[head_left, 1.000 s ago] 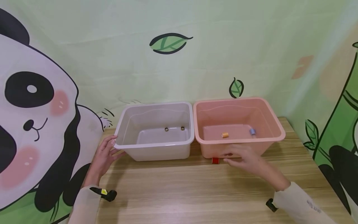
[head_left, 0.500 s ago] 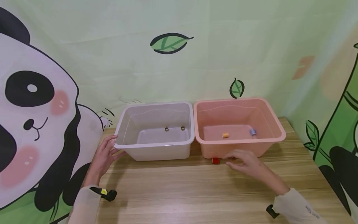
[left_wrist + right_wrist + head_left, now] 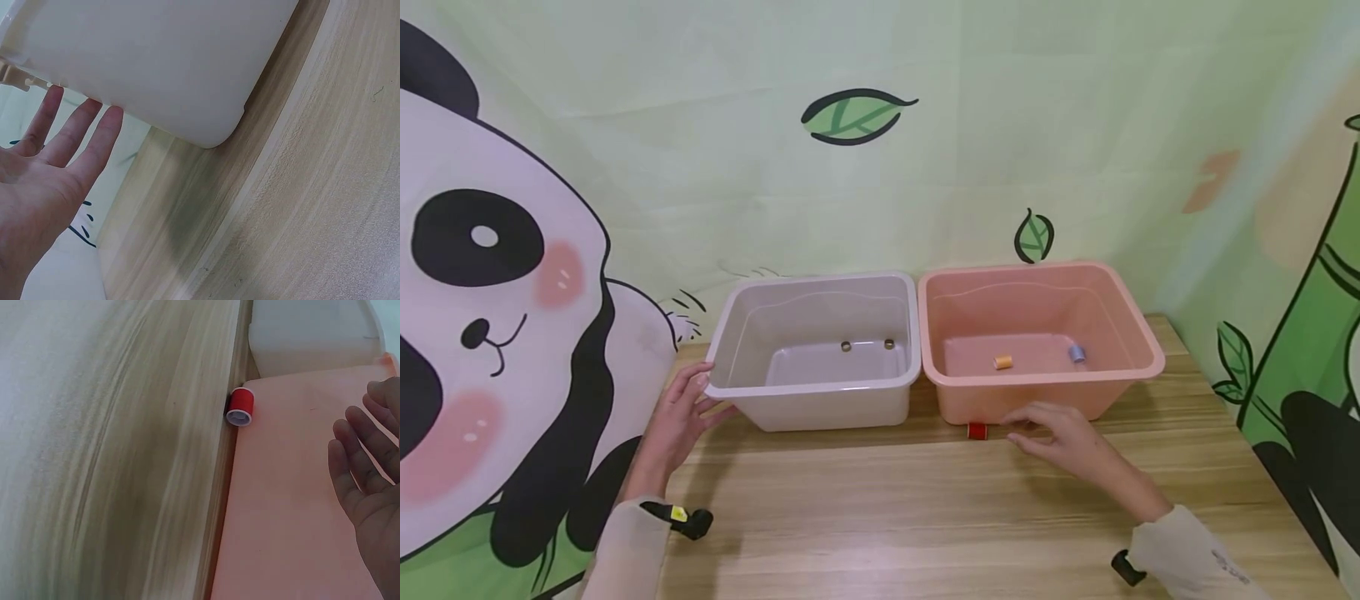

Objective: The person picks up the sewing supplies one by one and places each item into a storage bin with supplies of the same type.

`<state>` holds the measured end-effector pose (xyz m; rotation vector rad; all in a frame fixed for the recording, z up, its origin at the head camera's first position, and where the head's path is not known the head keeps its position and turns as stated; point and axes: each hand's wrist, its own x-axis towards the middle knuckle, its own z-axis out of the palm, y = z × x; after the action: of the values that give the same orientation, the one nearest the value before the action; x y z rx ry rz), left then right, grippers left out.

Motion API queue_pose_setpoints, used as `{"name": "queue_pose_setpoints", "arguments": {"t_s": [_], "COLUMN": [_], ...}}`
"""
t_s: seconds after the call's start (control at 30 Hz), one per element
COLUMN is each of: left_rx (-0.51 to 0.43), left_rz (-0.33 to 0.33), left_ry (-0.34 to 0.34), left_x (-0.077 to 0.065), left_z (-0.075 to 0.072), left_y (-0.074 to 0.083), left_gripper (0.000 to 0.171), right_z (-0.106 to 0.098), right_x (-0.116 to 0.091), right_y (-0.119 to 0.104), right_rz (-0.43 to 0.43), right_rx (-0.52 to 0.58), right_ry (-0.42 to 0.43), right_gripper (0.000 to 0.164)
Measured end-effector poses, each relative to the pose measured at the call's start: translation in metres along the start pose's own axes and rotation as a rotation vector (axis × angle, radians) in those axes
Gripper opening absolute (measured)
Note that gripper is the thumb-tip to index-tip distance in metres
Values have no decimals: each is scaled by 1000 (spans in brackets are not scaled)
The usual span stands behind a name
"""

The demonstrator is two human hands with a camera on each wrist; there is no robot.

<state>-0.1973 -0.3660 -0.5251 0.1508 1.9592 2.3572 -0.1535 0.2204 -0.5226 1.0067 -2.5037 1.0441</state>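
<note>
A red spool of thread lies on its side on the wooden table, against the foot of the pink bin. Just right of it, my right hand hovers with fingers loosely bent and nothing between them. In the right wrist view the spool shows its white end, apart from the fingertips. My left hand touches the left side of the whitish bin; its straight fingers reach that wall in the left wrist view.
Inside the pink bin lie an orange spool and a blue spool. Two small brass-coloured rings are in the whitish bin. Both bins stand side by side before a printed backdrop, on the wooden table.
My right hand has drawn back a little to the right from the red spool, then stayed nearly still. The left hand, the bins and the spools have not moved.
</note>
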Motion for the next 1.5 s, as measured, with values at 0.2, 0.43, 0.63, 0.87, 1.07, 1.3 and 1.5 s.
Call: {"name": "queue_pose_setpoints", "arguments": {"t_s": [0.2,0.43,0.63,0.87,1.07,1.3,1.5], "left_rx": [-25,-8,10,11,10,20,14], "left_rz": [13,7,3,1,0,-6,0], "left_ry": [-9,-8,1,7,4,3,-2], "left_x": [1,0,1,2,1,0,1], "left_z": [-1,-1,0,0,-1,-1,-1], "left_y": [-3,-2,-1,-2,-2,-2,-2], "left_gripper": [28,31,30,28,29,30,29], "right_z": [4,12,20,31,37,45,54], "right_x": [-3,-5,-8,-13,-13,-12,-11], "right_y": [4,7,11,20,23,26,33], "right_rz": [33,67,95,161,243,257,276], "right_rx": [-4,-21,-19,25,97,118,121], "right_ry": [-4,5,8,11,-25,-27,-30], "right_gripper": [25,26,27,26,27,28,26]}}
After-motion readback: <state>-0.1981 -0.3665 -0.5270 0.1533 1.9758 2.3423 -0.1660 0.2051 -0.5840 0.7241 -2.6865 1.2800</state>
